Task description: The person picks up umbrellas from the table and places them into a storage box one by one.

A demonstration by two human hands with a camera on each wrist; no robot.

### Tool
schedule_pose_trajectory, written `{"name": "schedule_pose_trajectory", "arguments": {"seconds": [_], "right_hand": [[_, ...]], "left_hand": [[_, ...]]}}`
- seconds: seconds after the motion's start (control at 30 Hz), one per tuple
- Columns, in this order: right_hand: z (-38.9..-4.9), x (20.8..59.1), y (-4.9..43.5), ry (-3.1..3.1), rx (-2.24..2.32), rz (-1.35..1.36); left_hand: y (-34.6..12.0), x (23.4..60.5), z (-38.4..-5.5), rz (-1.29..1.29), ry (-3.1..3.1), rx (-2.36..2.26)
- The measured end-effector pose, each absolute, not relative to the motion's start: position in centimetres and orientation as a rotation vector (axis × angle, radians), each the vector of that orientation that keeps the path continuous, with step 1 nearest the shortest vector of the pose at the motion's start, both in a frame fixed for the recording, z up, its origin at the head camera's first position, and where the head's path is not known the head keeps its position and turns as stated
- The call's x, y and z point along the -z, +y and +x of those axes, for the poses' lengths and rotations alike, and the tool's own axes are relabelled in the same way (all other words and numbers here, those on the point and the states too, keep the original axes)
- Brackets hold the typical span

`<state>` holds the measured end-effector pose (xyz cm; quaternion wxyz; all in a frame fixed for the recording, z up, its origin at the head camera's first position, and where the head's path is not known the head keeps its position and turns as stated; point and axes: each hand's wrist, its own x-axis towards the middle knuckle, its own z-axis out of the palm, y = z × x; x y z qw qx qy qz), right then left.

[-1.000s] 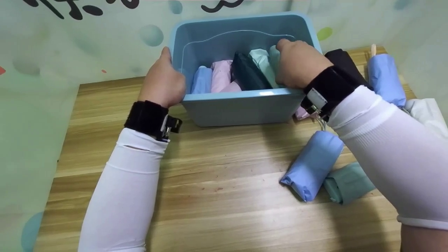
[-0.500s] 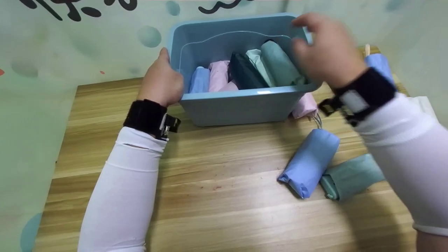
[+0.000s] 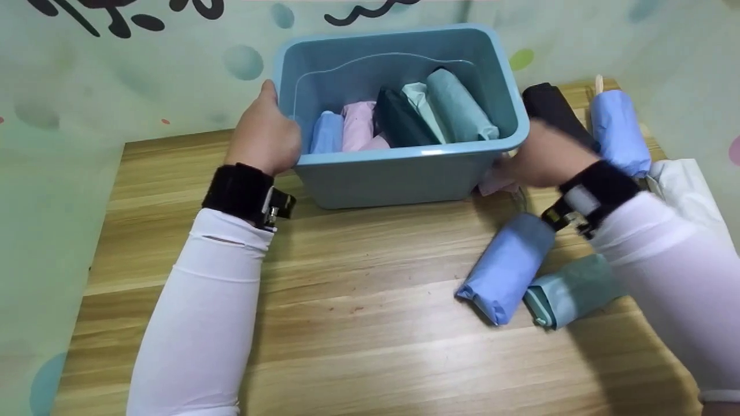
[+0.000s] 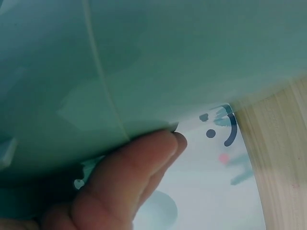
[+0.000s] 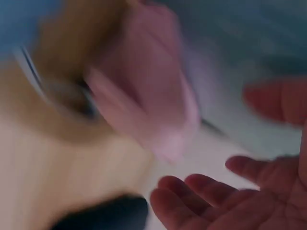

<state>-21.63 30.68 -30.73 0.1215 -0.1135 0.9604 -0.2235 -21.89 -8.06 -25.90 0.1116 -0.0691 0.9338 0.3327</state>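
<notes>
From the head, the left hand (image 3: 265, 138) grips the left end of the blue bin (image 3: 393, 180), thumb up beside the rim; its other fingers are mostly hidden. The right hand (image 3: 552, 156) is blurred beside the bin's right end, next to a pink bundle (image 3: 490, 182) that lies against the bin on the wooden table (image 3: 347, 346). Whether they touch cannot be told here. A blue bundle (image 3: 509, 268) and a green bundle (image 3: 575, 289) lie nearer the person; a black bundle (image 3: 556, 112) lies beyond the right hand.

From the left wrist, the visible fingers (image 4: 139, 158) lie close together, touching the bin's wall.

From the right wrist, the fingers are loosely extended, the thumb well apart from them. The blurred pink bundle is just ahead of the fingertips (image 5: 165, 199), with a gap between, so nothing is pinched.
</notes>
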Motion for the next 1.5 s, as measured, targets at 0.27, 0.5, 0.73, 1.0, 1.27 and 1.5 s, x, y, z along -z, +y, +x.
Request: {"name": "schedule_pose_trajectory", "arguments": {"seconds": [0.27, 0.5, 0.73, 1.0, 1.27, 1.5], "right_hand": [[-21.7, 34.4, 29.2, 2.829, 0.499, -0.578], [-22.5, 34.3, 29.1, 2.785, 0.478, -0.532], [-23.9, 34.2, 29.6, 2.745, 0.344, -0.296], [-23.6, 30.9, 32.5, 2.779, 0.667, 0.006], [-21.4, 22.5, 30.0, 2.964, 1.26, 0.247], [-21.0, 23.0, 24.2, 3.114, 1.042, -0.214]], "left_hand": [[-7.9, 25.8, -21.9, -0.195, 2.739, -0.973], [-8.0, 25.9, -22.1, -0.215, 2.742, -0.967], [-8.3, 26.3, -22.2, -0.225, 2.732, -0.988], [-7.8, 26.5, -22.4, -0.225, 2.734, -0.992], [-7.5, 26.4, -22.7, -0.218, 2.748, -0.975], [-7.1, 26.6, -22.9, -0.22, 2.735, -0.985]]}}
